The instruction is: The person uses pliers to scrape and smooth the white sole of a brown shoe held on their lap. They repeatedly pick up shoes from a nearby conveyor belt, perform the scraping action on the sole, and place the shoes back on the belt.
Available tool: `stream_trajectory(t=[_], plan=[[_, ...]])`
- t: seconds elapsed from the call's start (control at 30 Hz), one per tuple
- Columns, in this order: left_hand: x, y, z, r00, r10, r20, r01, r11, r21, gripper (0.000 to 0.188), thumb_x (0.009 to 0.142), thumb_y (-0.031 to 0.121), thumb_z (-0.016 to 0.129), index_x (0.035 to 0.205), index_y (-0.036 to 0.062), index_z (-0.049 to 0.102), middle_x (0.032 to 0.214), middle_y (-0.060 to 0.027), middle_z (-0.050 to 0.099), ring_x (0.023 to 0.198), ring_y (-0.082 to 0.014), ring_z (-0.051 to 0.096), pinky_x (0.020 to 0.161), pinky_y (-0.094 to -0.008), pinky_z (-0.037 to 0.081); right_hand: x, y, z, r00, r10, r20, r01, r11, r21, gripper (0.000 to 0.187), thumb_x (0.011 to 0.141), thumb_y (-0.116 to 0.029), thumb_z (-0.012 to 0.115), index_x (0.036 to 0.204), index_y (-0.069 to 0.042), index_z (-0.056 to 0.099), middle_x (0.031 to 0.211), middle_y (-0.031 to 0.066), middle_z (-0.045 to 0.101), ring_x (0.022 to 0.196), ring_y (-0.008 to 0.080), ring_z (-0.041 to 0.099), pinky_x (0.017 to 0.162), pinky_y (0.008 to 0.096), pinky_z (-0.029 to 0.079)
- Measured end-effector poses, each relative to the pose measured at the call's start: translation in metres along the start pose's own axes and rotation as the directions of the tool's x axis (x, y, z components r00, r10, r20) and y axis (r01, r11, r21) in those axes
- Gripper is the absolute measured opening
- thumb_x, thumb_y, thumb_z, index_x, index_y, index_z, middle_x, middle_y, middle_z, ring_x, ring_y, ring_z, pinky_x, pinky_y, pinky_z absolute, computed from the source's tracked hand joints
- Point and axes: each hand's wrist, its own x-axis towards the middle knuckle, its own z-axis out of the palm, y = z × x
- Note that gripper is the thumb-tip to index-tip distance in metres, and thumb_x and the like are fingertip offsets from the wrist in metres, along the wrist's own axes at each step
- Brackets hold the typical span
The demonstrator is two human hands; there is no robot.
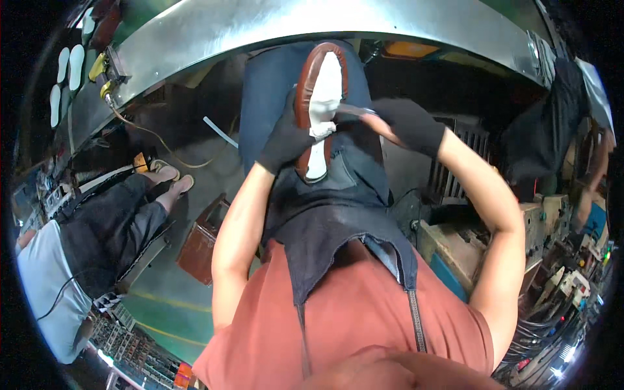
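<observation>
Between the two hands I see a brown shoe (304,97), sole upward, its length pointing away from the body, above a dark apron (328,201). The gloved left hand (286,141) wraps the shoe's left side; most of its fingers are hidden, so I cannot tell how firmly they press. Just right of the shoe, the gloved right hand (406,123) pinches a slim tool (356,111), blurred, its tip over the white sole (332,71); whether it touches, I cannot tell. A crumpled white scrap (323,130) sits just right of the left hand.

I judge the shoe light, its upper soft and perhaps slippery, the sole stiffer; I would grip its narrow middle from the sides.

Beyond both hands curves a metal bench (279,23). Well left of the left hand, a seated co-worker (49,273); far left, pale soles (77,67).
</observation>
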Motion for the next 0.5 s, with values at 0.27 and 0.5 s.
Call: stream_trajectory(t=[0.27, 0.5], plan=[[0.009, 0.027, 0.002, 0.97, -0.239, -0.048, 0.193, 0.875, -0.444, 0.068, 0.073, 0.015, 0.073, 0.13, 0.0041, 0.038, 0.118, -0.0088, 0.053, 0.105, -0.0177, 0.054, 0.087, -0.033, 0.047, -0.089, 0.002, 0.152, 0.591, 0.783, 0.196, -0.445, 0.113, 0.888, 0.06, 0.092, -0.058, 0.029, 0.082, -0.003, 0.052, 0.059, 0.0075, 0.054, 0.053, 0.0156, 0.052, 0.053, 0.0298, 0.043], [0.198, 0.142, -0.044, 0.996, -0.08, -0.045, 0.01, 0.584, -0.812, 0.034, 0.093, 0.015, 0.046, 0.124, 0.0026, 0.042, 0.119, -0.0088, 0.051, 0.096, -0.0177, 0.055, 0.08, -0.0302, 0.049, -0.019, -0.005, 0.137, 0.55, 0.804, 0.225, -0.562, 0.157, 0.812, 0.046, 0.095, -0.045, 0.038, 0.079, -0.005, 0.053, 0.054, 0.0022, 0.05, 0.048, 0.0117, 0.052, 0.047, 0.0286, 0.041]])
